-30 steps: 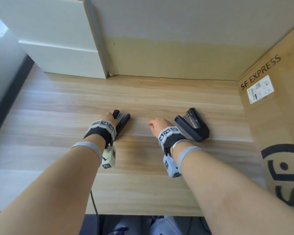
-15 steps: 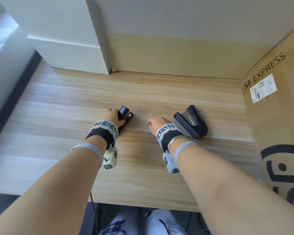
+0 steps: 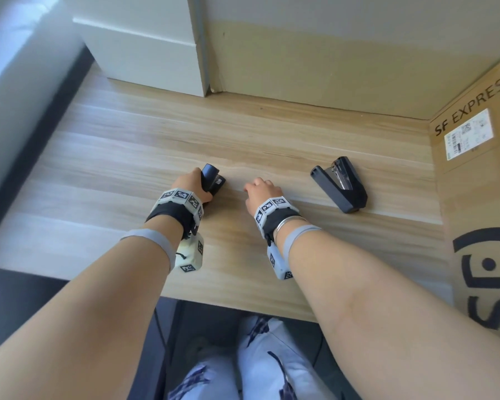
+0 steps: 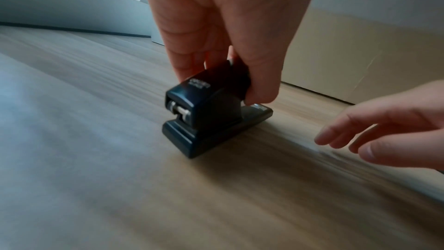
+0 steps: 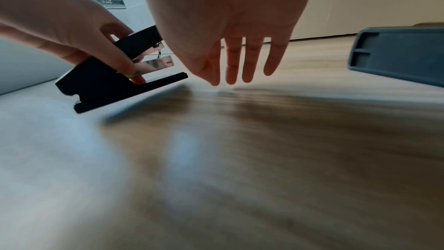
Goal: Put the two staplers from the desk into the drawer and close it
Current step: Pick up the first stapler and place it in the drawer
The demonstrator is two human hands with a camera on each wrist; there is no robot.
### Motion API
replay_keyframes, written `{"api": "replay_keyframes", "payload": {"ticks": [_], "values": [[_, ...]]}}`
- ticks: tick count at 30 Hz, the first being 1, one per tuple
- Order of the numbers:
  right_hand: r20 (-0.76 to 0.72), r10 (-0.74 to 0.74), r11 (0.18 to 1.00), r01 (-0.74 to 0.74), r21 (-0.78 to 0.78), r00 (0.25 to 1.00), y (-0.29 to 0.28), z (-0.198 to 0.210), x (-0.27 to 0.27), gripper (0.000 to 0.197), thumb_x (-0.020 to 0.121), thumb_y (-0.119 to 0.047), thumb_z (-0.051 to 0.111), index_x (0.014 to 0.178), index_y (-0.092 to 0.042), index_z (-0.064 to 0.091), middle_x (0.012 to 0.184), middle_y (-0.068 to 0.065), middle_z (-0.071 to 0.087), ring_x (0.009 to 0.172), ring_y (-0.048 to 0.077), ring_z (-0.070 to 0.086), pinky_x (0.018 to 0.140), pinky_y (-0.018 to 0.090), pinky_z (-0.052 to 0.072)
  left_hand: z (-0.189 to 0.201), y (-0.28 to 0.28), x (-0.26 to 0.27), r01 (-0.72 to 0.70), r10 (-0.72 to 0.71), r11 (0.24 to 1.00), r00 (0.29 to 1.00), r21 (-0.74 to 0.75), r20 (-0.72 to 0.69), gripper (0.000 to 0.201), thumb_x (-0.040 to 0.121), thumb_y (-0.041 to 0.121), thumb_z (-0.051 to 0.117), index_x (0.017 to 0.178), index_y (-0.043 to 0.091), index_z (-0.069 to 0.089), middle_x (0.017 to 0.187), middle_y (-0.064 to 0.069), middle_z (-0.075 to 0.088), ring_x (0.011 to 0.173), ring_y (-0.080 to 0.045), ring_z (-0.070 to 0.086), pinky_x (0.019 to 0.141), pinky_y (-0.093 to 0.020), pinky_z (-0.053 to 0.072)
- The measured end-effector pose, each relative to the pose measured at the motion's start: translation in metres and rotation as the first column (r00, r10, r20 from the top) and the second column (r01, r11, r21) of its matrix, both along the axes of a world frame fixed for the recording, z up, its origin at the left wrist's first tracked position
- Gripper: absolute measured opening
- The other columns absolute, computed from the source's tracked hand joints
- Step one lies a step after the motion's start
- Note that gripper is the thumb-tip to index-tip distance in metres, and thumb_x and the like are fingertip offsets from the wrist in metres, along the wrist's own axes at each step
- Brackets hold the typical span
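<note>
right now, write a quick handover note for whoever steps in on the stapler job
Left hand: grips the small stapler, tilted, its rear lifted off the desk.
Right hand: open, holds nothing, hovering between the two staplers.
Second stapler: lies on its side on the desk, right of the right hand, untouched.
Done: nothing stowed yet.
Left: both staplers into the drawer, which is not in view, then close it.
</note>
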State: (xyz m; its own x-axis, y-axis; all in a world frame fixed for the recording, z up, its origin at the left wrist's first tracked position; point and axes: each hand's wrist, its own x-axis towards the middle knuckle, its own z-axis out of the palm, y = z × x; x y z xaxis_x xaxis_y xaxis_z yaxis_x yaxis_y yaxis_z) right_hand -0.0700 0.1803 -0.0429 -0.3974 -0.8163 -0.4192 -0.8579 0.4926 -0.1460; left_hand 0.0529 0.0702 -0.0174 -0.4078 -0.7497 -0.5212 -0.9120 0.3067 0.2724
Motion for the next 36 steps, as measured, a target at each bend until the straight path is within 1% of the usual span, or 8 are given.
{"api": "replay_keyframes", "payload": {"ticks": [7, 12, 17, 19, 22, 28, 32, 36], "values": [[0.071, 0.044, 0.999, -0.042, -0.034, 0.997, -0.026, 0.008, 0.082, 0.048, 0.089, -0.004, 0.044, 0.136, -0.018, 0.044, 0.14, 0.009, 0.046, 0.13, 0.031, 0.041, 0.105, 0.042, 0.037, 0.013, -0.002, 0.097, -0.151, 0.145, 0.987, 0.984, -0.056, -0.107, 0.037, 0.082, 0.018, 0.057, 0.113, 0.002, 0.047, 0.108, -0.023, 0.064, 0.1, -0.04, 0.061, 0.072, -0.033, 0.037], [0.062, 0.073, 0.996, -0.07, -0.057, 0.995, -0.043, 0.004, 0.135, 0.051, 0.089, -0.007, 0.045, 0.138, -0.017, 0.042, 0.146, 0.007, 0.042, 0.136, 0.028, 0.036, 0.111, 0.039, 0.031, 0.015, 0.001, 0.178, -0.198, 0.189, 0.974, 0.978, -0.111, -0.09, 0.037, 0.082, 0.019, 0.058, 0.113, 0.001, 0.047, 0.107, -0.024, 0.064, 0.1, -0.041, 0.061, 0.07, -0.033, 0.037], [0.056, 0.145, 0.988, -0.142, -0.058, 0.988, -0.051, -0.01, 0.184, 0.052, 0.092, -0.009, 0.044, 0.143, -0.019, 0.037, 0.156, 0.003, 0.03, 0.145, 0.024, 0.023, 0.119, 0.039, 0.02, 0.019, 0.007, 0.263, -0.286, 0.272, 0.942, 0.957, -0.175, -0.102, 0.023, 0.081, 0.019, 0.056, 0.092, 0.007, 0.041, 0.081, -0.016, 0.052, 0.08, -0.038, 0.056, 0.064, -0.033, 0.036], [0.035, 0.149, 0.986, -0.145, -0.085, 0.988, -0.053, -0.016, 0.202, 0.051, 0.093, -0.011, 0.044, 0.142, -0.02, 0.037, 0.157, 0.001, 0.027, 0.147, 0.024, 0.02, 0.12, 0.04, 0.017, 0.019, 0.012, 0.297, -0.338, 0.321, 0.923, 0.94, -0.183, -0.114, 0.024, 0.079, 0.02, 0.056, 0.086, 0.011, 0.035, 0.079, -0.013, 0.05, 0.073, -0.034, 0.049, 0.064, -0.034, 0.036], [0.007, 0.113, 0.987, -0.112, -0.113, 0.994, -0.054, -0.027, 0.227, 0.051, 0.095, -0.013, 0.042, 0.144, -0.021, 0.033, 0.159, 0.001, 0.022, 0.147, 0.025, 0.018, 0.12, 0.042, 0.016, 0.014, 0.021, 0.345, -0.401, 0.385, 0.897, 0.916, -0.188, -0.116, 0.025, 0.078, 0.023, 0.057, 0.089, 0.01, 0.039, 0.084, -0.018, 0.054, 0.08, -0.037, 0.055, 0.067, -0.037, 0.042], [-0.032, -0.048, 0.988, 0.043, -0.146, 0.998, -0.053, -0.047, 0.266, 0.057, 0.098, -0.028, 0.034, 0.151, -0.029, 0.013, 0.163, -0.004, 0.003, 0.15, 0.027, 0.0, 0.12, 0.048, 0.003, -0.026, 0.043, 0.405, -0.465, 0.46, 0.869, 0.885, -0.171, -0.071, 0.029, 0.078, 0.024, 0.058, 0.097, 0.006, 0.045, 0.096, -0.021, 0.065, 0.091, -0.04, 0.06, 0.073, -0.042, 0.049], [-0.102, -0.084, 0.97, 0.058, -0.235, 0.991, -0.051, -0.063, 0.275, 0.058, 0.096, -0.031, 0.035, 0.151, -0.029, 0.013, 0.163, -0.002, 0.008, 0.15, 0.029, 0.003, 0.119, 0.052, 0.003, -0.068, 0.056, 0.416, -0.481, 0.485, 0.87, 0.875, -0.107, 0.006, 0.026, 0.078, 0.025, 0.058, 0.089, 0.011, 0.039, 0.095, -0.019, 0.066, 0.078, -0.034, 0.054, 0.068, -0.038, 0.047], [-0.165, -0.093, 0.951, 0.039, -0.307, 0.982, -0.046, -0.07, 0.274, 0.059, 0.095, -0.035, 0.035, 0.15, -0.03, 0.016, 0.162, -0.002, 0.013, 0.149, 0.028, 0.01, 0.12, 0.051, 0.006, -0.112, 0.061, 0.416, -0.551, 0.551, 0.834, 0.832, -0.018, 0.058, 0.032, 0.078, 0.021, 0.059, 0.104, 0.006, 0.047, 0.102, -0.019, 0.065, 0.082, -0.033, 0.054, 0.066, -0.034, 0.042]]}}
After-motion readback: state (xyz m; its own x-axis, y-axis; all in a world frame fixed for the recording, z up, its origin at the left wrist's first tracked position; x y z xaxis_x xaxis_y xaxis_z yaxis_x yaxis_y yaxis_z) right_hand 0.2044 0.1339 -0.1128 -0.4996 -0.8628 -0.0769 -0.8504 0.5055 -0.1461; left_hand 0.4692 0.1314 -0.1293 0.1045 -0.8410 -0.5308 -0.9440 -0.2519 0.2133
